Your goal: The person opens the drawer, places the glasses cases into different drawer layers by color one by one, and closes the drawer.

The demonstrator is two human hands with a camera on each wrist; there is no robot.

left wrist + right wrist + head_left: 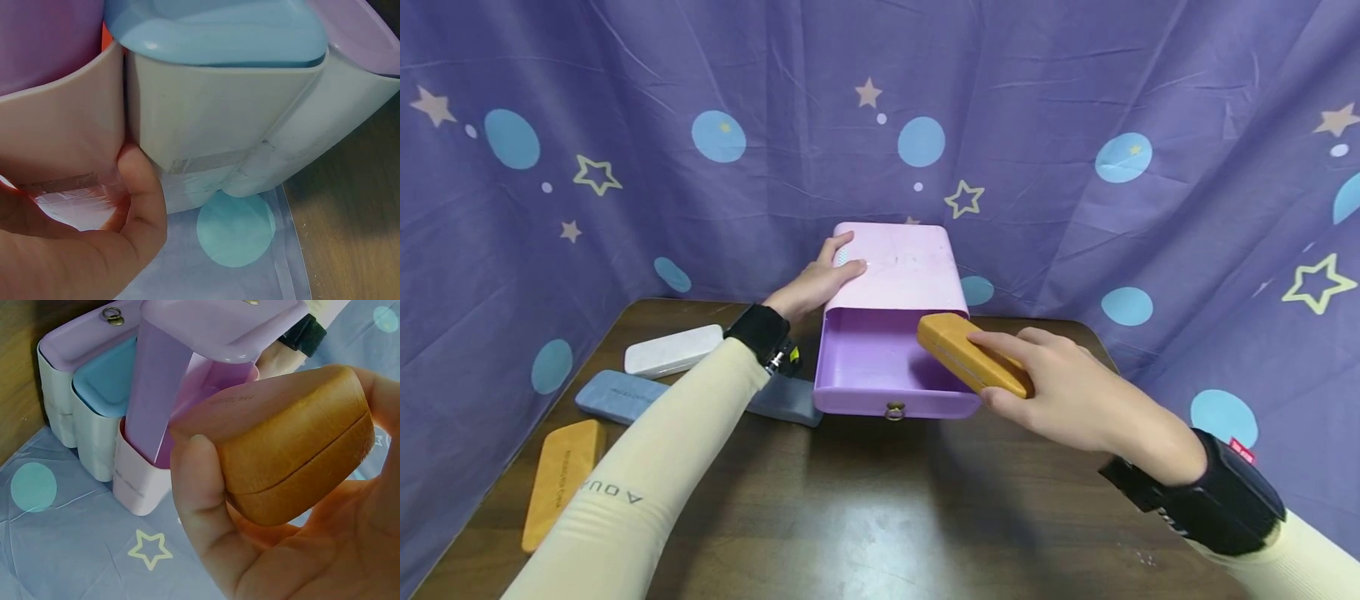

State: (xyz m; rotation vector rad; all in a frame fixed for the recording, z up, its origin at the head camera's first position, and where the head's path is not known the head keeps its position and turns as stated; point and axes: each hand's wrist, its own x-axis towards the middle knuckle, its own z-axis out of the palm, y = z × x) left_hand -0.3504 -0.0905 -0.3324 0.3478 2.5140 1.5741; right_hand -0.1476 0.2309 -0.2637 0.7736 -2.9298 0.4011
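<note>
The right hand (1067, 400) grips an orange glasses case (972, 353) over the open purple drawer (880, 367), not yet in, while the left hand (820, 279) lies flat-fingered on the pink box (902, 267) at twelve o'clock; four cases wait at nine.

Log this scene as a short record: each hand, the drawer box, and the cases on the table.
left hand: rests on top of the pink drawer box, fingers over its left rear edge
right hand: grips an orange glasses case over the open drawer
drawer state: pulled out, ring pull facing the person
table: white case, blue case, second orange case, grey case at left
</note>
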